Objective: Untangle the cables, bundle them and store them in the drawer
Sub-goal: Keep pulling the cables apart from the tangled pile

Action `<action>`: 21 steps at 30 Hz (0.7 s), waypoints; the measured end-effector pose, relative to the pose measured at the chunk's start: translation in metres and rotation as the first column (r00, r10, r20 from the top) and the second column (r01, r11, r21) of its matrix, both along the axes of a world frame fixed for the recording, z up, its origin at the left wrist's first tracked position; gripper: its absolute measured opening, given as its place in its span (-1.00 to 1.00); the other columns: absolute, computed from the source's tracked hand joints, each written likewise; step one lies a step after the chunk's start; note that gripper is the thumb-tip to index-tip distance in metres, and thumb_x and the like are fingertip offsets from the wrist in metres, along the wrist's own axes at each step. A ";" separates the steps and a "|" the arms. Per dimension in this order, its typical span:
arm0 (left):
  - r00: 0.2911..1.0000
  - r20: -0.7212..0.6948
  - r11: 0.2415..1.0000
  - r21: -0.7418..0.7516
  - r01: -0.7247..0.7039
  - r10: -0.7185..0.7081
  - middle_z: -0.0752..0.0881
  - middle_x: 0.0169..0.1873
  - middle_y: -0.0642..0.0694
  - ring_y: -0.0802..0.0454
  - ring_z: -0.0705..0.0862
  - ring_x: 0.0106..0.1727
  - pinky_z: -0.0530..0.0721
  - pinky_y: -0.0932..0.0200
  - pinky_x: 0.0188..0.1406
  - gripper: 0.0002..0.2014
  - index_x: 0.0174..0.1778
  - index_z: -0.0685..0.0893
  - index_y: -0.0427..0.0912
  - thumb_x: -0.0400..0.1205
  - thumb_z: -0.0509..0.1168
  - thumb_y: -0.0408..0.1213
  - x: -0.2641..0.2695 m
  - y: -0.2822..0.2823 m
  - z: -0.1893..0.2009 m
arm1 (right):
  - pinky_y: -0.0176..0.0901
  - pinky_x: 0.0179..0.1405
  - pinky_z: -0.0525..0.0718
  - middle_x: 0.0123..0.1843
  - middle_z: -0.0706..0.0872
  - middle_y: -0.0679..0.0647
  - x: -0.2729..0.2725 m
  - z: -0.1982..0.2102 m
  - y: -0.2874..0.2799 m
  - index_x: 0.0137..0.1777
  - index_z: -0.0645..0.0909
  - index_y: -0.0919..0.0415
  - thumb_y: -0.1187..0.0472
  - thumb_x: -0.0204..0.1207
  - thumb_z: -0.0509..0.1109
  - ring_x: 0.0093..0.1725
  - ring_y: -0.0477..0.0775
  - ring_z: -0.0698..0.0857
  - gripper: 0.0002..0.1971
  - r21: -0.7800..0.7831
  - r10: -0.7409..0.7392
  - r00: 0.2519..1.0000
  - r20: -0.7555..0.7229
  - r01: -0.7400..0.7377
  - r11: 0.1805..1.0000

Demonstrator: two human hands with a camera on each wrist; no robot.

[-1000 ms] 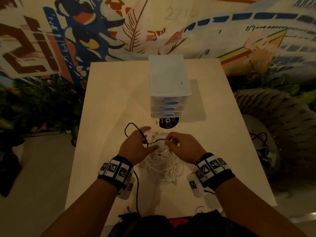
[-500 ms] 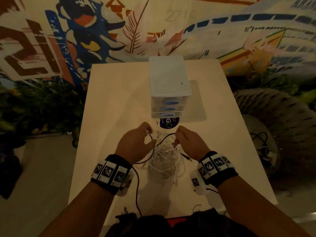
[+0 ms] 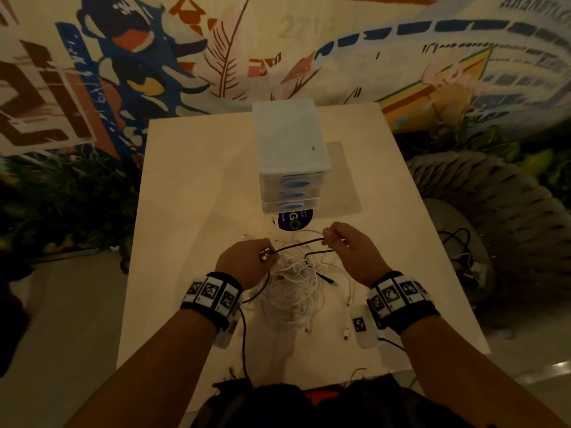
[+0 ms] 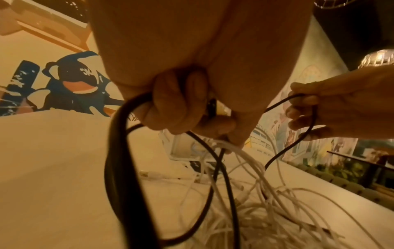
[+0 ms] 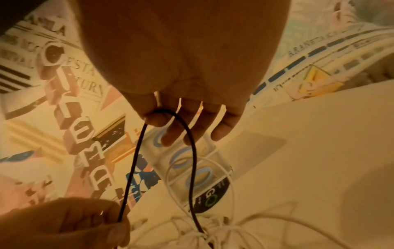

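A tangle of white cables (image 3: 296,285) lies on the pale table (image 3: 191,186) between my wrists, with a thin black cable (image 3: 298,244) running through it. My left hand (image 3: 247,261) grips the black cable near its metal plug, fingers curled (image 4: 170,107) round it. My right hand (image 3: 343,242) pinches a loop of the same black cable (image 5: 166,121) between thumb and forefinger, lifted above the pile. The small white drawer unit (image 3: 290,156) with blue handles stands just beyond the hands, its drawers closed.
A dark round sticker (image 3: 293,220) lies on the table under the unit's front. A woven pouf (image 3: 482,217) with more black cables stands right of the table. Plants and a mural wall lie behind. Loose white plugs (image 3: 346,332) rest near the right wrist.
My hands have moved apart and up, drawing the black cable taut between them above the white tangle. The right hand now holds a loop of it further right.
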State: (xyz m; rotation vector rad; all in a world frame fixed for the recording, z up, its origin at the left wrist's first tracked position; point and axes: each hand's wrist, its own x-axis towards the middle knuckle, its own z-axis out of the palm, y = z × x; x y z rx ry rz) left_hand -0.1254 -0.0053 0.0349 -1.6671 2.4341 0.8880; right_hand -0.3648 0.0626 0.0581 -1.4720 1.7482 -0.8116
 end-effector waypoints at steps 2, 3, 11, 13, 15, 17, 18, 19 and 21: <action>1.000 0.026 1.000 -0.006 -0.002 0.002 0.77 0.02 -0.02 -0.13 0.70 0.08 0.68 0.00 0.03 -0.72 0.09 0.73 0.05 0.74 0.22 0.12 0.002 0.000 0.000 | 0.28 0.08 0.62 -0.18 0.70 0.05 -0.009 -0.008 0.006 -0.21 0.58 0.01 -0.28 0.64 0.11 -0.07 0.13 0.66 -0.57 0.019 0.001 0.996 -0.091 0.001 1.000; 1.000 0.008 1.000 -0.021 0.001 -0.001 0.77 0.01 -0.01 -0.13 0.70 0.08 0.67 0.00 0.04 -0.73 0.10 0.73 0.06 0.75 0.22 0.11 0.001 0.001 0.001 | 0.27 0.08 0.61 -0.17 0.71 0.02 -0.013 -0.010 0.008 -0.17 0.60 0.02 -0.28 0.61 0.10 -0.08 0.11 0.65 -0.56 0.043 0.032 0.986 -0.163 -0.025 0.999; 0.988 0.010 0.969 -0.199 0.150 -0.151 0.73 0.00 0.03 -0.06 0.71 -0.01 0.68 0.02 -0.07 -0.75 0.11 0.71 0.06 0.75 0.20 0.08 -0.019 0.009 0.025 | -0.02 0.17 0.64 0.20 0.79 0.00 0.030 0.030 -0.008 0.36 0.65 -0.03 -0.03 0.70 0.13 0.16 0.04 0.71 -0.63 0.152 0.255 0.949 -0.184 -0.229 0.961; 0.987 0.033 0.964 -0.214 0.160 -0.157 0.72 -0.02 0.01 -0.07 0.71 -0.04 0.65 0.04 -0.13 -0.79 0.08 0.71 0.04 0.74 0.22 0.00 -0.022 0.011 0.030 | -0.03 -0.01 0.65 0.04 0.80 0.04 0.045 0.035 -0.013 0.25 0.68 0.02 -0.16 0.71 0.19 0.02 0.07 0.72 -0.64 0.221 0.321 0.905 -0.278 -0.265 0.939; 0.990 0.028 0.968 -0.208 0.138 -0.135 0.72 -0.03 0.04 -0.04 0.71 -0.06 0.62 0.09 -0.17 -0.81 0.07 0.72 0.06 0.73 0.25 0.00 -0.020 0.011 0.032 | -0.03 -0.05 0.62 0.01 0.80 0.10 0.050 0.032 -0.017 0.17 0.70 0.10 -0.11 0.70 0.26 0.01 0.14 0.73 -0.67 0.245 0.332 0.871 -0.362 -0.255 0.935; 0.994 0.004 0.975 -0.193 0.112 -0.114 0.73 -0.06 0.07 0.00 0.71 -0.09 0.62 0.13 -0.18 -0.80 0.05 0.72 0.09 0.71 0.27 0.07 -0.017 0.013 0.029 | -0.04 -0.08 0.56 0.02 0.80 0.17 0.050 0.031 -0.019 0.10 0.71 0.17 0.03 0.72 0.27 0.04 0.21 0.73 -0.74 0.238 0.340 0.855 -0.391 -0.263 0.935; 0.994 0.002 0.976 -0.188 0.106 -0.107 0.75 -0.07 0.07 -0.01 0.72 -0.10 0.65 0.11 -0.18 -0.80 0.05 0.72 0.09 0.70 0.29 0.08 -0.016 0.014 0.027 | -0.04 -0.11 0.53 0.01 0.79 0.18 0.050 0.033 -0.019 0.08 0.71 0.18 0.06 0.73 0.26 0.03 0.22 0.72 -0.75 0.223 0.340 0.854 -0.394 -0.270 0.937; 0.995 0.013 0.979 -0.176 0.103 -0.102 0.77 -0.08 0.04 -0.04 0.74 -0.09 0.68 0.08 -0.16 -0.81 0.05 0.73 0.07 0.69 0.29 0.05 -0.014 0.015 0.024 | -0.02 -0.12 0.53 -0.02 0.79 0.16 0.050 0.035 -0.019 0.06 0.69 0.17 0.08 0.74 0.24 0.00 0.22 0.71 -0.77 0.199 0.334 0.861 -0.384 -0.276 0.940; 0.995 0.050 0.989 -0.120 0.088 -0.083 0.78 -0.09 -0.02 -0.11 0.75 -0.06 0.71 0.03 -0.12 -0.82 0.04 0.73 0.03 0.69 0.29 0.00 -0.012 0.017 0.017 | 0.02 -0.14 0.58 -0.08 0.76 0.06 0.050 0.044 -0.018 0.02 0.65 0.11 0.09 0.75 0.21 -0.07 0.16 0.69 -0.79 0.121 0.307 0.885 -0.349 -0.282 0.952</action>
